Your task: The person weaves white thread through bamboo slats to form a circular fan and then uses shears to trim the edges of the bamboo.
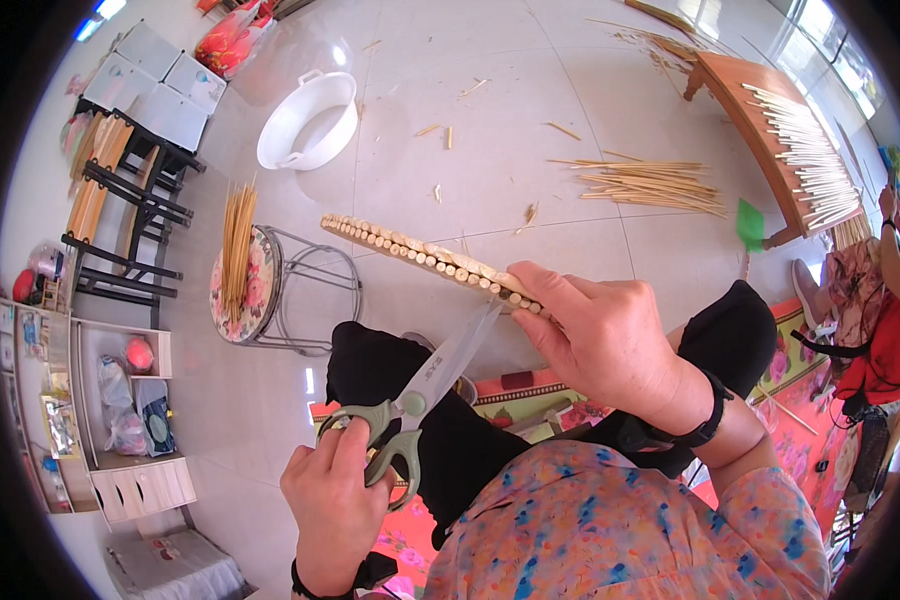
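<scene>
Grey tiled floor [510,150]: the widest thing before me, spreading out under all the rest.
Brown desk [750,145]: low and wooden, ahead on my right, with white sticks [805,155] laid side by side across it.
Round stool [261,290]: flower-patterned seat, metal legs, standing to my left.
White basin [308,120]: on the floor beyond the stool, a handle at either end of its rim.
Loose stalks [650,187]: straw-coloured, heaped flat on the floor, near the desk.
Stalk bundle [236,250]: lying across the stool's seat.
Stalk strip [425,250]: raised in front of me above my knees, round pale ends packed along the side facing me; my right hand [610,335] pinches its near end between thumb and fingers.
Green-handled scissors [415,403]: my left hand [335,490] is closed around the loops; the blades point up to the strip's underside, close to my right thumb, whether touching I cannot tell.
Short pieces [449,138]: scattered about the floor.
</scene>
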{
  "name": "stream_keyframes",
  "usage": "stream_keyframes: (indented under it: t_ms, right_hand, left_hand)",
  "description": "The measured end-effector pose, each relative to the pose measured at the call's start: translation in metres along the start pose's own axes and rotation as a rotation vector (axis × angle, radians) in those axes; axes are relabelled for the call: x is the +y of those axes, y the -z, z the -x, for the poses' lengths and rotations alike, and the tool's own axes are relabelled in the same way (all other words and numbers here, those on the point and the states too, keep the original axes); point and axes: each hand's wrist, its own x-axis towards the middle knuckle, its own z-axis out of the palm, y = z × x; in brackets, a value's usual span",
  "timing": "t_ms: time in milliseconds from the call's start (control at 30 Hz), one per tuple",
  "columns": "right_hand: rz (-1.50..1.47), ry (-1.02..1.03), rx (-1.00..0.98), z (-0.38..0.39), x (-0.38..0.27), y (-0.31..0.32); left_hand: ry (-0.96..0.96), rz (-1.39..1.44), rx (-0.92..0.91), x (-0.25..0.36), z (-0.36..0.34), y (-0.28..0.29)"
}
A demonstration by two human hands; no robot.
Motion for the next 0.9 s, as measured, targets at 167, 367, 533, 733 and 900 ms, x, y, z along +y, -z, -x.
stream_keyframes:
  t_ms: [167, 367, 533, 733, 900]
  right_hand:
    - [0.003, 0.001, -0.003, 0.001, -0.0021, -0.0001]
    - [-0.003, 0.003, -0.002, 0.0016, -0.0027, 0.0004]
    - [-0.019, 0.002, -0.005, 0.0001, -0.0025, 0.001]
    - [-0.012, -0.015, -0.016, -0.0006, -0.0025, 0.002]
    - [-0.008, -0.029, -0.025, -0.0012, -0.0036, 0.0031]
  left_hand:
    - [-0.007, -0.018, -0.013, 0.0011, -0.0005, 0.0009]
    - [-0.059, -0.043, 0.011, -0.0001, 0.0005, 0.0011]
    - [-0.03, -0.053, -0.001, 0.0004, 0.005, 0.0019]
    - [-0.037, -0.052, 0.009, 0.0011, 0.0021, 0.0017]
    - [-0.037, -0.048, 0.005, 0.0021, 0.0015, 0.0012]
